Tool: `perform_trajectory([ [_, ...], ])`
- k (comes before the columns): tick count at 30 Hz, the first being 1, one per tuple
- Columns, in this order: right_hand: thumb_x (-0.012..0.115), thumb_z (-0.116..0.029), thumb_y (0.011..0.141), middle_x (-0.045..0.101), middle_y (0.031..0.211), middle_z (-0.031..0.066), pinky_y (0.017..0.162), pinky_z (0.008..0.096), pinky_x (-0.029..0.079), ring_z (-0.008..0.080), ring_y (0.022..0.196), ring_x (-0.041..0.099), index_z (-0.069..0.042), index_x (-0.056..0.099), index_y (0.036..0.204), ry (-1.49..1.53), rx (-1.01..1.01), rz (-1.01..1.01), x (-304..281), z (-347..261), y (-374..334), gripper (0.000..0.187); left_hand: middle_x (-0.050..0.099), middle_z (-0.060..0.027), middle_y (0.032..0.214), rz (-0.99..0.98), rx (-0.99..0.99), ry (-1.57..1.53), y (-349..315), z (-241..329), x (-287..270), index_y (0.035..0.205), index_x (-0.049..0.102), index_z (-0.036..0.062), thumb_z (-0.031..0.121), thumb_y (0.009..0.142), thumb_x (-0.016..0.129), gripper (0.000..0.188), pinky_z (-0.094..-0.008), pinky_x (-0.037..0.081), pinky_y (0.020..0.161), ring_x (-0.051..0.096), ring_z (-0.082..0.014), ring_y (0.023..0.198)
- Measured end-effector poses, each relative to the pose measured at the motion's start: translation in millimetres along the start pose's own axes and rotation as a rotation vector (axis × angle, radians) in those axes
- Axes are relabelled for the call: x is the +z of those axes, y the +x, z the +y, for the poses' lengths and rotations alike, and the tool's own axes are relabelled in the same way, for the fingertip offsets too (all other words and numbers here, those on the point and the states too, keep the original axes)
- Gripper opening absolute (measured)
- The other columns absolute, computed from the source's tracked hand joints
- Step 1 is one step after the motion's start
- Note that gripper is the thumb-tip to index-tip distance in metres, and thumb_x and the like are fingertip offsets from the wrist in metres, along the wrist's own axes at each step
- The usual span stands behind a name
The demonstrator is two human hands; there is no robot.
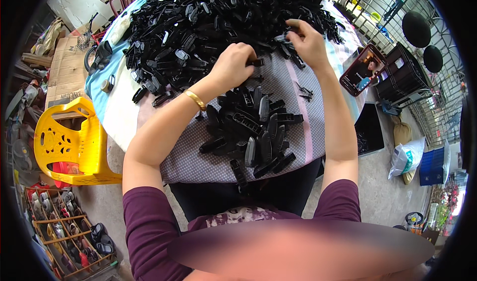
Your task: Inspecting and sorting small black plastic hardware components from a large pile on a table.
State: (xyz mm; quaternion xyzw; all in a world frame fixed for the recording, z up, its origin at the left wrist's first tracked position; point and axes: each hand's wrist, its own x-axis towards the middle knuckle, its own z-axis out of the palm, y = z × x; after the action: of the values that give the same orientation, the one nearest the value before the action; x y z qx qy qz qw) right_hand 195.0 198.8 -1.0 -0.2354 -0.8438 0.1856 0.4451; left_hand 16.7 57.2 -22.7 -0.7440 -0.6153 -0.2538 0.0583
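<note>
Left hand (231, 64) fingers pinching small black plastic clip (257, 61); right hand (307, 43) fingers curled into black clip heap (208, 22). Risk: clip slipping from fingertip pinch, lost among heap.

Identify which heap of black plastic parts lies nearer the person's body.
The smaller heap on the dotted cloth, below both hands; the far larger heap lies beyond them.

Pile (208, 12) top cut off; torso blurred
</note>
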Motion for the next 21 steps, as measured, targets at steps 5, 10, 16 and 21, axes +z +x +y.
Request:
perform_trajectory([
  [5,0.048,0.002,0.084,0.053,0.084,0.0047,0.073,0.0239,0.048,0.0126,0.079,0.059,0.000,0.042,0.126,0.571,0.156,-0.384,17,-47,-9,0.043,0.061,-0.0065,0.086,0.097,-0.376,-0.826,-14,-2,-22,0.096,0.057,-0.0007,0.005,0.074,0.070,0.027,-0.0245,0.050,0.071,0.060,-0.0111,0.077],
  [10,0.053,0.004,0.081,0.058,0.098,0.0087,0.080,0.0254,0.049,0.0134,0.083,0.060,0.002,0.038,0.128,0.797,0.263,-0.349,28,-79,-21,0.050,0.062,-0.0064,0.085,0.032,-0.454,-0.933,-18,-3,-23,0.115,0.054,0.0000,-0.002,0.075,0.067,0.042,-0.0242,0.050,0.075,0.061,-0.0120,0.082],
  [16,0.061,0.002,0.080,0.062,0.100,0.0107,0.079,0.0245,0.050,0.0135,0.088,0.061,0.005,0.053,0.114,0.526,0.227,-0.161,38,-75,-30,0.036,0.064,-0.0072,0.085,0.230,-0.289,-0.821,-21,9,-16,0.116,0.053,-0.0027,0.001,0.076,0.066,0.042,-0.0241,0.051,0.071,0.061,-0.0095,0.075],
  [21,0.063,0.001,0.080,0.066,0.092,0.0079,0.076,0.0217,0.050,0.0112,0.082,0.062,0.004,0.064,0.099,0.516,0.224,-0.123,34,-82,-29,0.020,0.060,-0.0067,0.095,0.170,-0.444,-1.311,-22,4,-26,0.115,0.053,-0.0026,0.000,0.085,0.058,0.031,-0.0263,0.052,0.080,0.060,-0.0128,0.087],
])
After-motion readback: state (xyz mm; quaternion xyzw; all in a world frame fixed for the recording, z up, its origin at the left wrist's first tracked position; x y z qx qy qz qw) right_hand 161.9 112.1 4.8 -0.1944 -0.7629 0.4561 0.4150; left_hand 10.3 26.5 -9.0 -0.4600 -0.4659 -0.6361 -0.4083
